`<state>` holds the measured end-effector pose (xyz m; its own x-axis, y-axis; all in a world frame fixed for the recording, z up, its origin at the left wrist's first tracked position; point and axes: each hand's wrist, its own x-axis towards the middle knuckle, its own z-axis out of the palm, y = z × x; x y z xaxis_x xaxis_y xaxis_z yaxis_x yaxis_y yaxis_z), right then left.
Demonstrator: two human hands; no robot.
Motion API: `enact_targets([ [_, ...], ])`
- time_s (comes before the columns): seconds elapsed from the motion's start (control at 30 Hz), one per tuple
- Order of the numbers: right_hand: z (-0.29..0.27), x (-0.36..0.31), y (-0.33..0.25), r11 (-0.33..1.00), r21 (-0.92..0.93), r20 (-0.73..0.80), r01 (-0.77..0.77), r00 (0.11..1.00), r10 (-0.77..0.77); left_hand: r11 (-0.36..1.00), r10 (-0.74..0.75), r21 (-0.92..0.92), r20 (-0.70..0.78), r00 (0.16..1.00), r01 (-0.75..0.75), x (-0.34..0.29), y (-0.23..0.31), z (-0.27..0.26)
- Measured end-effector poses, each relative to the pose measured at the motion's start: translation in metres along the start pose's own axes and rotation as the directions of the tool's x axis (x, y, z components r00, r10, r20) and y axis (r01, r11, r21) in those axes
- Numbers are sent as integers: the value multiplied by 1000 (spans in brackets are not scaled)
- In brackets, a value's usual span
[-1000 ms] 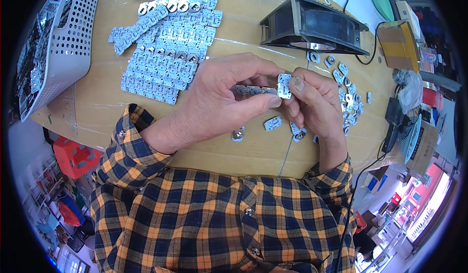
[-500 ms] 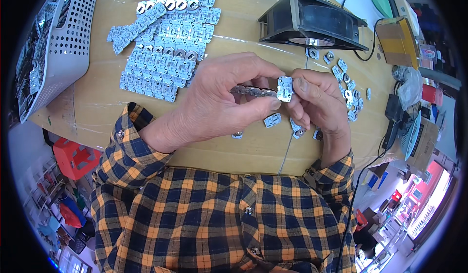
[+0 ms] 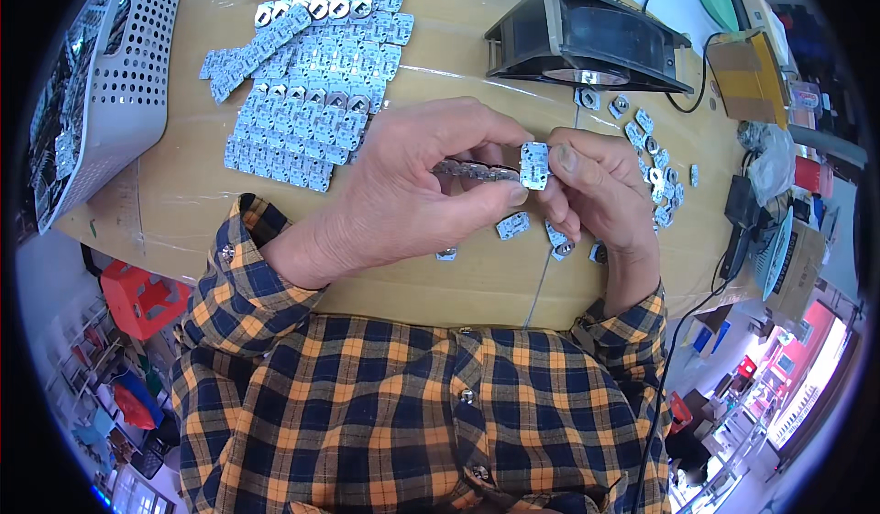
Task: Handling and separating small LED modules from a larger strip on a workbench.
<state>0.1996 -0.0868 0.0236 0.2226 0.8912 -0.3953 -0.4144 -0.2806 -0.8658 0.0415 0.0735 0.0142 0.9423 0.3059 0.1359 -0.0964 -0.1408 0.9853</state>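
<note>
My left hand (image 3: 422, 184) is closed around a strip of joined circuit boards (image 3: 477, 172), held edge-on between thumb and fingers. At the strip's right end a single small circuit board (image 3: 534, 165) faces up, pale with dark components. My right hand (image 3: 600, 184) pinches that board by its right edge with thumb and fingertips. Whether the board is joined to the strip is hard to see. Below the hands, loose boards lie on the table, one nearest my left thumb (image 3: 513, 226) and others partly under my right hand.
Rows of joined board strips (image 3: 316, 92) cover the table at the left, next to a white perforated basket (image 3: 137, 74). A black fan (image 3: 591, 42) stands at the back right. Several loose boards (image 3: 662, 184) are scattered right of my hand. A cardboard box (image 3: 747, 78) sits beyond.
Almost nothing differs. Both hands keep the same grip, and the small board has shifted very slightly left.
</note>
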Motion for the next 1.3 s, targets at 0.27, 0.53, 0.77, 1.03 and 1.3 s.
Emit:
enact_targets([
  [0.27,5,2,-1,988,-145,-19,52,998,-55,998,20,59,-10,1000,-20,0,0,1],
  [0.53,7,3,0,992,-114,-87,52,994,-62,996,-41,81,0,999,41,-1,0,-2],
  [0.77,12,2,-1,954,-284,-134,90,982,-132,987,-159,24,-45,986,160,1,-1,-3],
  [1.03,16,8,-6,956,-293,-233,24,968,-96,980,-201,-24,-127,971,200,3,-1,-3],
  [1.3,21,13,-1,944,-327,-341,48,926,-165,974,-224,5,-116,968,226,-1,-2,-2],
])
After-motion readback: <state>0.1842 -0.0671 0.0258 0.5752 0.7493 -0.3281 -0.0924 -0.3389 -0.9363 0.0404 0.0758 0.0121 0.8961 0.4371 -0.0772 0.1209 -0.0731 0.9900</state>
